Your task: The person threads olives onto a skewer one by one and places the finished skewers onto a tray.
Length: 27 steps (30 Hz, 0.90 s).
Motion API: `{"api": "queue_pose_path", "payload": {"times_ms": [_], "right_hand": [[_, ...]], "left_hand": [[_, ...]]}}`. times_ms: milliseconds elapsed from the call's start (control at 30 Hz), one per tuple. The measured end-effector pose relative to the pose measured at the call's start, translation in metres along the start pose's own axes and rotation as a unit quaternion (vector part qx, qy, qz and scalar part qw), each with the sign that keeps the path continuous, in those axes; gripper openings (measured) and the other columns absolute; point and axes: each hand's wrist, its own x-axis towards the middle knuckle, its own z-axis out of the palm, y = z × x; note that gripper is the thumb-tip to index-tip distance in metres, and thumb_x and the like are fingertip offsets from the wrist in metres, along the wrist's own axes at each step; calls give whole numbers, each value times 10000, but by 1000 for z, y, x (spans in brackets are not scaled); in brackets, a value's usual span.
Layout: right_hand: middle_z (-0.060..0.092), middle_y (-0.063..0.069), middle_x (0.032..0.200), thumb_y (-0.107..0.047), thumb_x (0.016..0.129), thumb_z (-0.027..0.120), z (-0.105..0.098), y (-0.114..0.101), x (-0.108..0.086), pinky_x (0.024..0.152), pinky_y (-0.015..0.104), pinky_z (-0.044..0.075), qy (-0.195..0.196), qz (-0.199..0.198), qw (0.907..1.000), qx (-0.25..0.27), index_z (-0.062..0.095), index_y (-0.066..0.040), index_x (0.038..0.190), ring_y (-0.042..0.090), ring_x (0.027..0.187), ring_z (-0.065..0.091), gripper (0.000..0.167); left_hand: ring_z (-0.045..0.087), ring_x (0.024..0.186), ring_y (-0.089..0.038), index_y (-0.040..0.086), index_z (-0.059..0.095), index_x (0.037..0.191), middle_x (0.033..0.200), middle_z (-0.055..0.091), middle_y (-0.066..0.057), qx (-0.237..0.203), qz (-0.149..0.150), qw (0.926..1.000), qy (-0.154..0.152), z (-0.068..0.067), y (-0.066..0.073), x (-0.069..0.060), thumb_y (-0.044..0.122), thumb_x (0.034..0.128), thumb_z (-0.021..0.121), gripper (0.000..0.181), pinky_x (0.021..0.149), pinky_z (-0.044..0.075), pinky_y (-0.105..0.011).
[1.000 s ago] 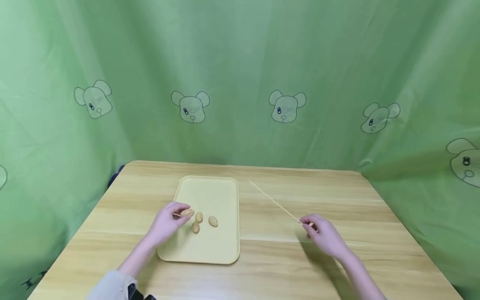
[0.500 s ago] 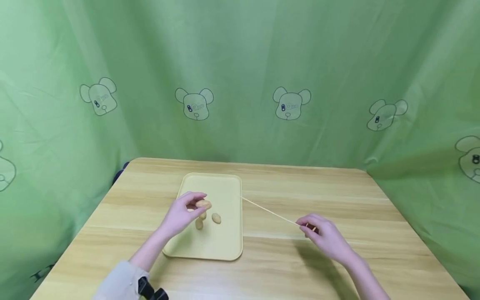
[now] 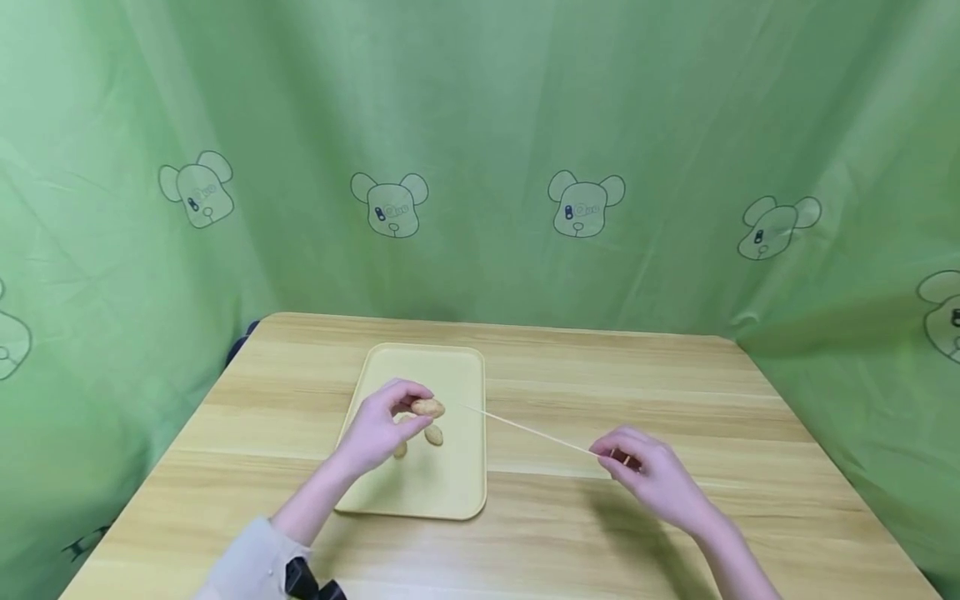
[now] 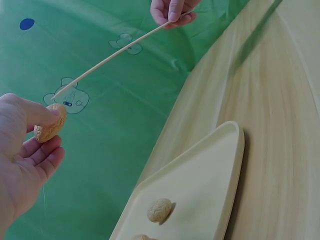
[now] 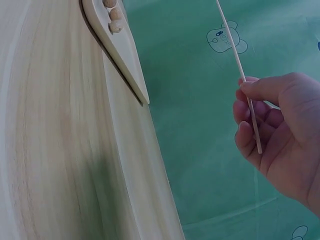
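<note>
My left hand [image 3: 378, 427] pinches a tan, wrinkled, nut-like ball [image 3: 428, 407] above the tray [image 3: 442, 492]. In the left wrist view the held ball [image 4: 50, 123] sits between thumb and fingers. My right hand [image 3: 652, 475] grips a thin wooden stick [image 3: 536, 432] near one end, over the table right of the tray. The stick's pointed tip [image 4: 56, 95] is close to the held ball; whether they touch, I cannot tell. In the right wrist view the stick [image 5: 239, 62] runs between thumb and fingers, its blunt end by the palm. More balls [image 3: 433, 435] lie on the tray, partly behind my left hand.
The wooden table [image 3: 600, 358] extends around the tray, with bare surface to its right. A green curtain [image 3: 480, 250] with bear-head prints hangs behind and at both sides. A dark object [image 3: 240, 343] shows past the table's back left corner.
My left hand has lifted the ball and moved it right over the tray. The stick has swung lower and farther left, its tip now over the tray near the ball.
</note>
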Motion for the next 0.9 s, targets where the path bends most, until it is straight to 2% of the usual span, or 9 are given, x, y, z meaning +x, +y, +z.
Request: {"api": "queue_pose_path", "payload": {"times_ms": [67,233,433,667,900], "right_hand": [[599,-66,865,69,796,652,0,-1,0,485,213,453,6,-86,10000,48,663,-151,927,52,608,501,256],[589,-88,853,87,783,657,1,-1,-1,471,202,432,27,-273,9995,147,662,-158,918,47,595,481,280],[595,-52,820,111,763,656,2,1,-2,466,193,420,58,-309,9995,88,663,-152,900,33,586,465,296],[586,-97,832,115,758,659,0,1,-3,466,185,416,28,-457,9989,58,665,-162,903,34,586,464,312],[589,-81,837,126,750,664,2,5,-3,462,179,415,52,-649,9978,100,666,-161,922,38,590,469,335]], "left_hand": [[607,911,-230,18,624,1039,968,594,-70,6,-22,10000,-33,1,1,-1,19,801,689,247,838,493,-406],[603,804,-181,22,621,1020,892,590,-59,41,91,9999,-73,2,2,-1,-11,789,684,241,726,506,-286],[591,827,-212,-17,595,1018,936,573,-89,-189,369,9989,-199,4,2,-1,-55,786,660,244,783,507,-283],[591,827,-175,-12,593,1024,964,574,-94,-274,309,9988,-260,4,3,-3,-20,806,658,227,755,499,-259],[582,835,-173,-6,603,1016,963,579,-86,-216,418,9987,-194,5,-1,-2,-16,810,662,214,796,502,-279]]}}
